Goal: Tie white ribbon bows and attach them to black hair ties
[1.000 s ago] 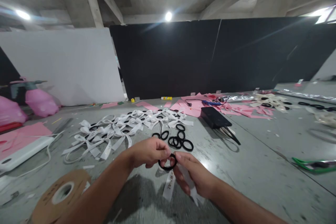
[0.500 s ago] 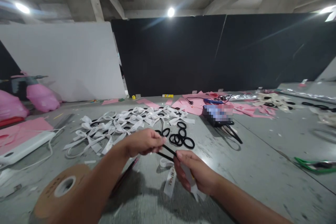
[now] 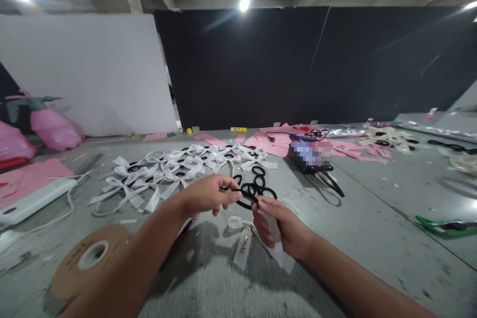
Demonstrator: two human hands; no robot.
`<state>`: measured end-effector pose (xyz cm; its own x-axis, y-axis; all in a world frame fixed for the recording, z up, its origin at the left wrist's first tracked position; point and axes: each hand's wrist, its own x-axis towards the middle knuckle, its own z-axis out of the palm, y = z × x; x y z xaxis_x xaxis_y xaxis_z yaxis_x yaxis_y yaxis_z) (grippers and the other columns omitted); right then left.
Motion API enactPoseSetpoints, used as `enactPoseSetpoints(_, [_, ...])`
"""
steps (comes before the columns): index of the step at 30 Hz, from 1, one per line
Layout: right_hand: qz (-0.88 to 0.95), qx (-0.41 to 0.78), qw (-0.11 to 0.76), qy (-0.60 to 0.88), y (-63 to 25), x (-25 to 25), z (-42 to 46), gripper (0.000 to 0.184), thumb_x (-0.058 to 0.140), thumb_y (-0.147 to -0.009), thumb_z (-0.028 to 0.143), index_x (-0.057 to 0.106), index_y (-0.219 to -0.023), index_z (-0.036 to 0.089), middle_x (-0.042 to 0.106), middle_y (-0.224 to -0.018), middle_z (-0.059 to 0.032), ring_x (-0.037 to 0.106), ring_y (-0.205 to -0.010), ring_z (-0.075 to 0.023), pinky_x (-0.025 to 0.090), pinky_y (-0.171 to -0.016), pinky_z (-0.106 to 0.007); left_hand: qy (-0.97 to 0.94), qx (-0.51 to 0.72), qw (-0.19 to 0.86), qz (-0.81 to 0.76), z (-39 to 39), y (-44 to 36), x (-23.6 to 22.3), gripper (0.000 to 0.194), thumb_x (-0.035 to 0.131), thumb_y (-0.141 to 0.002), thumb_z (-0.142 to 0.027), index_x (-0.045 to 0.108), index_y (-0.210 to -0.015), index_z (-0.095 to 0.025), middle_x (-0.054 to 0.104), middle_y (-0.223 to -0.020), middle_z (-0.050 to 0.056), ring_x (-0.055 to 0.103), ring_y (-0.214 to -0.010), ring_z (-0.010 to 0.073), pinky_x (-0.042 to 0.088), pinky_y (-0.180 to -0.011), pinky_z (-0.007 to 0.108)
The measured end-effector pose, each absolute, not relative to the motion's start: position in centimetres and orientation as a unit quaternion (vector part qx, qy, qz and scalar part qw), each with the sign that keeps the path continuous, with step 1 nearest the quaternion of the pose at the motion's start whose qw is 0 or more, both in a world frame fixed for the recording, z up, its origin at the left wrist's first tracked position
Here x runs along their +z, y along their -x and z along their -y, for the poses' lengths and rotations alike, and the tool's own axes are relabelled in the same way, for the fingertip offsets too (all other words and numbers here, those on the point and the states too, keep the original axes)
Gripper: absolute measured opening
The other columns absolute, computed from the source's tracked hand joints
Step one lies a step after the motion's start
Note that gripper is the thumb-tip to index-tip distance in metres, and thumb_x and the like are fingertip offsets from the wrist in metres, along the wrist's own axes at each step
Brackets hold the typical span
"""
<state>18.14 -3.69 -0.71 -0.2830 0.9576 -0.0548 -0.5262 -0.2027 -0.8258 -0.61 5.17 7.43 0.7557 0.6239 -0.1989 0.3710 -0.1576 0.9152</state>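
Observation:
My left hand (image 3: 208, 195) pinches one side of a black hair tie (image 3: 244, 204) between thumb and fingers. The other side of the loop is in the fingertips of my right hand (image 3: 285, 226). A white ribbon (image 3: 243, 249) with gold lettering hangs by my right hand, its curled end and tails low over the table; whether it is tied to the hair tie is hidden. Something small and yellow (image 3: 278, 225) shows against my right palm, too covered to name. Just beyond my fingers lie several loose black hair ties (image 3: 260, 182).
White ribbon bows (image 3: 201, 159) on black bands cover the table's left middle. A cardboard ribbon spool (image 3: 69, 271) lies near left, a slim dark red object (image 3: 183, 234) under my left forearm. Further off are a black device (image 3: 307, 164), pink scraps (image 3: 274, 145) and green-handled snips (image 3: 443, 227).
The hair tie was drawn out into two straight strands; now it looks slacker and curved. Both hands have moved slightly away from me, and the camera view has tilted down a little.

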Motion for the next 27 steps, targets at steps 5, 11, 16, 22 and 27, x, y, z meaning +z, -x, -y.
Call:
enactPoseSetpoints(5, [0.349,0.725,0.521,0.286,-18.0,-0.5,3.6,0.030,0.072,-0.080,0.037,0.058,-0.099,0.018,0.053,-0.055,0.0074,0.043,-0.035,-0.0074,0.034,-0.031,-0.018,-0.732,0.187,0.546,-0.362,-6.0,0.6,6.4,0.041,0.072,-0.071,-0.048,0.064,-0.091,-0.013,0.055,-0.075,0.000,0.046,-0.056,0.0086,0.038,-0.043,0.020])
enactPoseSetpoints(11, [0.337,0.725,0.529,0.284,-18.0,-0.5,3.6,0.028,0.073,-0.078,0.035,0.059,-0.096,0.019,0.053,-0.054,0.0074,0.044,-0.034,-0.0078,0.035,-0.030,-0.018,-0.713,0.148,0.591,-0.348,-5.8,0.7,6.8,0.040,0.076,-0.071,-0.048,0.062,-0.087,-0.014,0.049,-0.053,-0.006,0.039,-0.040,0.0064,0.034,-0.039,0.021])
enactPoseSetpoints(16, [0.329,0.723,0.534,0.290,-18.1,-0.5,3.5,0.027,0.075,-0.075,0.035,0.060,-0.091,0.019,0.053,-0.054,0.0069,0.044,-0.034,-0.0081,0.035,-0.030,-0.019,-0.689,0.118,0.628,-0.341,-5.3,0.6,7.6,0.046,0.072,-0.072,-0.058,0.059,-0.076,-0.014,0.059,-0.061,-0.001,0.053,-0.047,0.0091,0.041,-0.043,0.021])
enactPoseSetpoints(22, [0.320,0.726,0.532,0.296,-18.1,-0.6,3.5,0.025,0.075,-0.074,0.035,0.059,-0.083,0.018,0.052,-0.052,0.0060,0.044,-0.035,-0.0084,0.035,-0.030,-0.019,-0.688,0.097,0.628,-0.351,-5.5,0.3,7.1,0.049,0.068,-0.075,-0.063,0.055,-0.074,-0.016,0.060,-0.063,0.000,0.056,-0.050,0.0105,0.041,-0.045,0.022])
enactPoseSetpoints(27, [0.279,0.732,0.552,0.284,-18.4,-0.4,3.6,0.032,0.072,-0.075,0.033,0.058,-0.102,0.022,0.055,-0.059,0.0064,0.046,-0.039,-0.0094,0.034,-0.032,-0.019,-0.715,0.083,0.596,-0.357,-5.6,0.1,6.8,0.046,0.062,-0.079,-0.060,0.053,-0.069,-0.016,0.056,-0.062,-0.001,0.053,-0.050,0.0103,0.039,-0.045,0.022])
